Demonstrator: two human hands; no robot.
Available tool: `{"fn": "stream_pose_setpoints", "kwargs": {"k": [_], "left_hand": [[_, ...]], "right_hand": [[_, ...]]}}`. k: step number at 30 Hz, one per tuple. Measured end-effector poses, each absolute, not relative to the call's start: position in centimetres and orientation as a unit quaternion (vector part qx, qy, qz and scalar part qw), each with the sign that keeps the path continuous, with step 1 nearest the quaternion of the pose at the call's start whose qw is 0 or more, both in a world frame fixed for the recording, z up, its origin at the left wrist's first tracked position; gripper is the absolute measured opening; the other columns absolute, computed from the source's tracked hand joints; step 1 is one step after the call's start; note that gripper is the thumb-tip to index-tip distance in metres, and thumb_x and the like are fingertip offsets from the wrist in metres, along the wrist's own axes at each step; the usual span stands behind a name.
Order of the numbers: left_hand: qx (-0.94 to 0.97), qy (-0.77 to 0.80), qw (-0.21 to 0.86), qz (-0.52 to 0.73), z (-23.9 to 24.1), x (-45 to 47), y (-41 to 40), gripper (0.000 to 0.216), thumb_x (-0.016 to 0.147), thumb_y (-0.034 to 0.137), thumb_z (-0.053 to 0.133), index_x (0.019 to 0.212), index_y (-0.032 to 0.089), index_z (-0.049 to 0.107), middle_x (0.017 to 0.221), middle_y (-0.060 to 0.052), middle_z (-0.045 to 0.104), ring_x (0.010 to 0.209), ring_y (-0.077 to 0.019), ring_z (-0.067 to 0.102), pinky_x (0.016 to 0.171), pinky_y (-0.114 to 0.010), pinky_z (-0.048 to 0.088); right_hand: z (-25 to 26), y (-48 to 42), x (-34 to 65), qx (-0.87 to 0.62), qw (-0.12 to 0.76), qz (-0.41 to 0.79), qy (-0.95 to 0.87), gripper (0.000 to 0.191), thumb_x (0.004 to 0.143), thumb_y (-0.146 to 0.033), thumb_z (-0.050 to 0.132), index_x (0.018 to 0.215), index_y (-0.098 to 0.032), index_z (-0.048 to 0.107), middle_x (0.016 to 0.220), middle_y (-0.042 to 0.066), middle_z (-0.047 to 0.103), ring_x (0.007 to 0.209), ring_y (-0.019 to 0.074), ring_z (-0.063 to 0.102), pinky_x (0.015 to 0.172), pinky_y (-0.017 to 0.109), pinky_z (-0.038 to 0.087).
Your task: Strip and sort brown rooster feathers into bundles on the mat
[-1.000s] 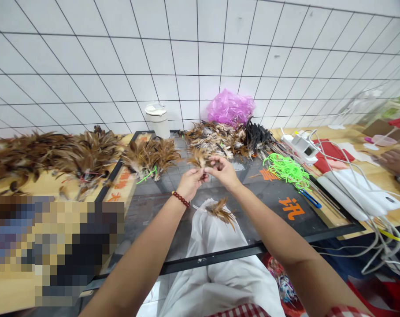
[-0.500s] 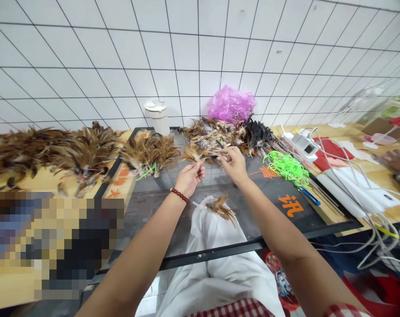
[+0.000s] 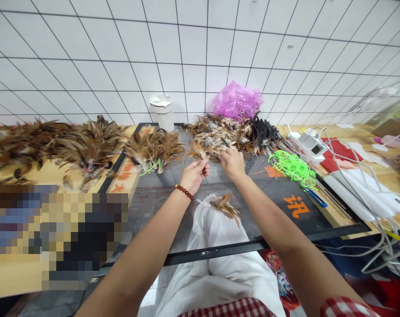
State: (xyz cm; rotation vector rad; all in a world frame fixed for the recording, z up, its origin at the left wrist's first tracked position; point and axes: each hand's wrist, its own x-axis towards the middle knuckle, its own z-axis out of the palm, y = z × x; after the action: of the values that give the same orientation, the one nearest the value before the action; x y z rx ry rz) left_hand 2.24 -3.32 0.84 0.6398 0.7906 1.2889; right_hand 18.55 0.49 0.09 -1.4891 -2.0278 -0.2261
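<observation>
Brown feather tuft (image 3: 199,152) stays pinched in the left hand (image 3: 194,175) fingers; the right hand (image 3: 233,163) has parted from it to the feather pile (image 3: 216,132), its grip unclear.

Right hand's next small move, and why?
Probably pinch one feather out of the pile and carry it across to the bunch. The right hand has its fingertips at the pile's near edge, and the left hand holds a small brown bunch close beside it.

1. I am pinching brown-and-tan feathers (image 3: 200,153).
2. I am wearing a dark red bead bracelet (image 3: 186,192) and a red-and-white checked sleeve (image 3: 345,306).
3. Neon green ties (image 3: 290,167) are lying by black feathers (image 3: 264,132) and a pink bag (image 3: 238,100).
</observation>
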Motion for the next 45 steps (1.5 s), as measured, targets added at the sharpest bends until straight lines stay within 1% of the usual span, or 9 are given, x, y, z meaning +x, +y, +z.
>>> {"fn": "stream_pose_setpoints", "kwargs": {"k": [3, 6, 10, 13, 16, 25, 34, 41, 45], "left_hand": [[0.281, 0.35, 0.685, 0.574, 0.9, 2.2, -3.3, 0.019, 0.067, 0.021, 0.073, 0.08, 0.009, 0.064, 0.062, -0.001, 0.06, 0.055, -0.0069, 0.055, 0.057, -0.021, 0.044], [0.27, 0.348, 0.688, 0.577, 0.9, 2.1, -3.2, 0.02, 0.067, 0.021, 0.073, 0.081, 0.009, 0.064, 0.063, -0.001, 0.06, 0.057, -0.007, 0.056, 0.058, -0.021, 0.045], [0.257, 0.347, 0.688, 0.583, 1.0, 2.1, -3.2, 0.017, 0.069, 0.019, 0.072, 0.079, 0.01, 0.063, 0.068, -0.003, 0.063, 0.061, -0.0077, 0.058, 0.062, -0.022, 0.047], [0.255, 0.346, 0.69, 0.582, 1.2, 2.1, -3.4, 0.014, 0.07, 0.017, 0.071, 0.079, 0.01, 0.063, 0.072, -0.005, 0.065, 0.065, -0.0088, 0.06, 0.067, -0.024, 0.049], [0.257, 0.35, 0.687, 0.582, 1.3, 2.2, -3.5, 0.014, 0.07, 0.016, 0.07, 0.078, 0.009, 0.063, 0.072, -0.005, 0.065, 0.065, -0.0094, 0.061, 0.068, -0.025, 0.049], [0.282, 0.394, 0.679, 0.552, 1.7, 2.5, -3.8, 0.015, 0.069, 0.018, 0.071, 0.076, 0.008, 0.064, 0.066, -0.009, 0.066, 0.059, -0.0146, 0.064, 0.061, -0.029, 0.052], [0.303, 0.415, 0.68, 0.523, 2.1, 2.5, -4.0, 0.015, 0.067, 0.018, 0.073, 0.069, 0.008, 0.062, 0.06, -0.006, 0.064, 0.051, -0.0106, 0.059, 0.052, -0.022, 0.049], [0.276, 0.395, 0.669, 0.565, 1.5, 2.3, -3.5, 0.012, 0.07, 0.015, 0.069, 0.067, 0.01, 0.058, 0.057, 0.0, 0.059, 0.047, -0.0054, 0.052, 0.048, -0.018, 0.045], [0.265, 0.385, 0.657, 0.592, 1.2, 2.5, -3.4, 0.012, 0.069, 0.016, 0.07, 0.071, 0.011, 0.059, 0.059, -0.001, 0.06, 0.05, -0.0063, 0.054, 0.051, -0.019, 0.046]], "right_hand": [[-0.1, 0.5, 19.3, -0.573, 0.368, -0.055, -0.73, 0.019, 0.085, -0.027, 0.05, 0.088, -0.021, 0.067, 0.09, 0.008, 0.061, 0.089, 0.0223, 0.049, 0.08, 0.036, 0.032], [0.0, 0.4, 20.0, -0.568, 0.448, 0.009, -0.69, 0.016, 0.081, -0.028, 0.052, 0.083, -0.021, 0.066, 0.088, 0.008, 0.061, 0.084, 0.0207, 0.052, 0.078, 0.034, 0.036], [0.8, 0.2, 19.8, -0.532, 0.557, 0.221, -0.598, 0.019, 0.075, -0.037, 0.055, 0.075, -0.019, 0.061, 0.072, 0.003, 0.06, 0.065, 0.0149, 0.052, 0.065, 0.029, 0.041], [1.5, -0.3, 18.5, -0.486, 0.57, 0.421, -0.512, 0.021, 0.068, -0.039, 0.062, 0.069, -0.018, 0.056, 0.058, -0.001, 0.057, 0.054, 0.0117, 0.051, 0.053, 0.024, 0.038], [2.0, -1.2, 17.2, -0.438, 0.546, 0.517, -0.492, 0.021, 0.064, -0.035, 0.066, 0.066, -0.018, 0.054, 0.057, -0.001, 0.058, 0.051, 0.0105, 0.051, 0.05, 0.022, 0.036], [1.6, -2.1, 15.7, -0.441, 0.569, 0.377, -0.582, 0.016, 0.07, -0.033, 0.06, 0.069, -0.019, 0.051, 0.06, -0.003, 0.054, 0.054, 0.0101, 0.049, 0.056, 0.024, 0.041], [1.3, -2.7, 15.3, -0.453, 0.574, 0.271, -0.625, 0.009, 0.073, -0.029, 0.055, 0.073, -0.02, 0.052, 0.068, -0.002, 0.056, 0.061, 0.011, 0.053, 0.064, 0.025, 0.044], [1.5, -2.1, 15.5, -0.436, 0.646, 0.349, -0.521, 0.019, 0.071, -0.036, 0.061, 0.069, -0.02, 0.051, 0.064, -0.003, 0.052, 0.057, 0.0093, 0.045, 0.057, 0.023, 0.04], [1.8, -2.3, 15.5, -0.433, 0.57, 0.481, -0.507, 0.026, 0.064, -0.039, 0.066, 0.058, -0.019, 0.05, 0.049, -0.005, 0.044, 0.047, 0.0075, 0.036, 0.048, 0.023, 0.031]]}}
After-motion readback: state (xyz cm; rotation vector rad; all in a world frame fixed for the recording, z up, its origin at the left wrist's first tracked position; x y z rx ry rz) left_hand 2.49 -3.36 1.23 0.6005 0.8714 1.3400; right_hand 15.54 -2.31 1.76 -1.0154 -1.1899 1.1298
